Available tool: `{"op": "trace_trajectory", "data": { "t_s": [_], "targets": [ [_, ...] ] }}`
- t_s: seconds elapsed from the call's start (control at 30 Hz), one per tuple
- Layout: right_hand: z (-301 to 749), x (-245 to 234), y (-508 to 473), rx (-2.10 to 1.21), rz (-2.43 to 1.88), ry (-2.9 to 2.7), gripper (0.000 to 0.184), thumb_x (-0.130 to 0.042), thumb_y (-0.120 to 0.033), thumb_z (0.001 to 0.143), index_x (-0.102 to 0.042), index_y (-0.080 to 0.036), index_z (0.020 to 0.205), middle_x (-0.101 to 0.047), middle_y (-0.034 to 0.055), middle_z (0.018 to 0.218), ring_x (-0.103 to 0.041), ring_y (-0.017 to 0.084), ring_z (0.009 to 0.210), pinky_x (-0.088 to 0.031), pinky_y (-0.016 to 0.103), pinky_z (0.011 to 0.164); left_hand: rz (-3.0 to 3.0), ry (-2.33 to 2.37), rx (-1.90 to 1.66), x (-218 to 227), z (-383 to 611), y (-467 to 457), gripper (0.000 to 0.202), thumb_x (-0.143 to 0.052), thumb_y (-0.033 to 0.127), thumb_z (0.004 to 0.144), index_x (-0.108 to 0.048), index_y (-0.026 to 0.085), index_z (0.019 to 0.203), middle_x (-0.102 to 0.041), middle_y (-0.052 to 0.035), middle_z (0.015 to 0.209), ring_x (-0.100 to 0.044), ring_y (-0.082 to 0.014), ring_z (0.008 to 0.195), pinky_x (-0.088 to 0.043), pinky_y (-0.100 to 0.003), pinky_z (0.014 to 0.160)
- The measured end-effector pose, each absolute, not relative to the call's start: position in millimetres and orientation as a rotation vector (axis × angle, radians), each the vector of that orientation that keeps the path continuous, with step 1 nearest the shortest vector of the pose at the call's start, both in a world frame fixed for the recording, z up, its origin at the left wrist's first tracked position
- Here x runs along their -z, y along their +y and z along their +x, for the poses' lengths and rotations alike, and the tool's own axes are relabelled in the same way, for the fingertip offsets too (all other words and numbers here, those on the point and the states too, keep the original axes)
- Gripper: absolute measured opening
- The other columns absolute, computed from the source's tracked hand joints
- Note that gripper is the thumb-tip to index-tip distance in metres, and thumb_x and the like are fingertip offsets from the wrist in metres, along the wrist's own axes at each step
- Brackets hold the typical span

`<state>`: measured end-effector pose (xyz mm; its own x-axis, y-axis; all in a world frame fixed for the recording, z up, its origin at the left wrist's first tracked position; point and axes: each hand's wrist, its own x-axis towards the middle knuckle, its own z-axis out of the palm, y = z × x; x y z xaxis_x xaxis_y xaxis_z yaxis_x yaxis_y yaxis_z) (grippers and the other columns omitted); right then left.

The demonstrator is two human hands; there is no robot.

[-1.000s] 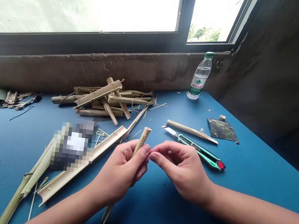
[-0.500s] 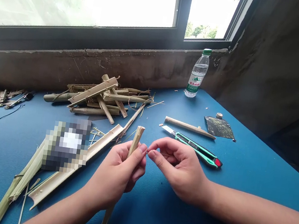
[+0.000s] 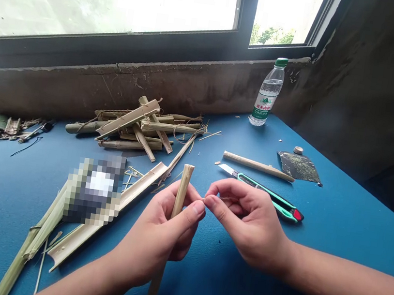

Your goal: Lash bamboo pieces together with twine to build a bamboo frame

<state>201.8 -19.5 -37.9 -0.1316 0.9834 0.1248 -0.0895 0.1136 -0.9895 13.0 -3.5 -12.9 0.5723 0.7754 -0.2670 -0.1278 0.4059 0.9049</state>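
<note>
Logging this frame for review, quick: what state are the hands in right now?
Left hand: closed, holding a bamboo strip upright.
Right hand: closed in a pinch on a thin bamboo sliver.

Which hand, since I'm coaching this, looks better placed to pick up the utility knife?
Right, probably: the right hand sits just beside the utility knife, while the left hand grips a bamboo stick.

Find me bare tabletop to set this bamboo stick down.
Bare blue tabletop lies right of the utility knife, below the dark abrasive sheet. Another patch lies left of the split bamboo strips. The bamboo pile is crowded.
</note>
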Motion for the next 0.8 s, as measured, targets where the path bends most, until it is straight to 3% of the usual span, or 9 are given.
{"op": "trace_trajectory", "data": {
  "t_s": [0.1, 0.2, 0.27, 0.57, 0.8],
  "targets": [
    [202.6, 37.1, -19.3, -1.233, -0.979, -1.319, 0.026, -0.087, -0.04, 0.093, -0.071, -0.02, 0.099, -0.06, -0.0011, 0.076, -0.046, 0.012, 0.063, -0.036, 0.026, 0.053, 0.929, 0.724, -0.647, 14.7, 11.7, 0.0, 0.024, -0.073, 0.039, 0.1, -0.055, 0.024, 0.099, -0.04, 0.0108, 0.061, -0.023, -0.0034, 0.046, -0.025, -0.014, 0.043],
    [202.8, 37.3, -19.4, -1.202, -0.995, -1.339, 0.025, -0.086, -0.04, 0.094, -0.071, -0.02, 0.098, -0.066, 0.0012, 0.08, -0.053, 0.014, 0.066, -0.04, 0.027, 0.054, 0.906, 0.748, -0.667, 17.3, 14.5, 1.2, 0.034, -0.067, 0.053, 0.102, -0.057, 0.022, 0.094, -0.049, 0.0072, 0.069, -0.026, -0.0029, 0.046, -0.023, -0.014, 0.041],
    [202.6, 38.4, -19.3, -1.188, -1.006, -1.348, 0.025, -0.087, -0.04, 0.093, -0.072, -0.02, 0.097, -0.07, 0.0027, 0.082, -0.059, 0.015, 0.067, -0.044, 0.027, 0.056, 0.925, 0.783, -0.645, 18.7, 16.9, 0.3, 0.041, -0.062, 0.057, 0.105, -0.055, 0.021, 0.088, -0.046, 0.0075, 0.064, -0.025, -0.0029, 0.045, -0.022, -0.013, 0.04],
    [200.5, 37.8, -19.1, -1.318, -0.84, -1.229, 0.023, -0.093, -0.039, 0.087, -0.081, -0.021, 0.093, -0.083, 0.0053, 0.086, -0.079, 0.022, 0.08, -0.065, 0.033, 0.074, 0.946, 0.774, -0.706, 16.9, 15.9, -5.2, 0.036, -0.065, 0.047, 0.107, -0.051, 0.02, 0.087, -0.048, 0.0086, 0.067, -0.028, -0.0016, 0.046, -0.024, -0.011, 0.041],
    [201.0, 36.5, -18.2, -1.293, -0.878, -1.253, 0.031, -0.093, -0.047, 0.086, -0.081, -0.02, 0.094, -0.082, 0.0064, 0.085, -0.079, 0.024, 0.08, -0.065, 0.034, 0.072, 0.932, 0.721, -0.698, 17.8, 14.9, -6.1, 0.033, -0.063, 0.042, 0.108, -0.049, 0.021, 0.088, -0.045, 0.0086, 0.068, -0.027, -0.0015, 0.045, -0.023, -0.012, 0.042]
  ]
}}
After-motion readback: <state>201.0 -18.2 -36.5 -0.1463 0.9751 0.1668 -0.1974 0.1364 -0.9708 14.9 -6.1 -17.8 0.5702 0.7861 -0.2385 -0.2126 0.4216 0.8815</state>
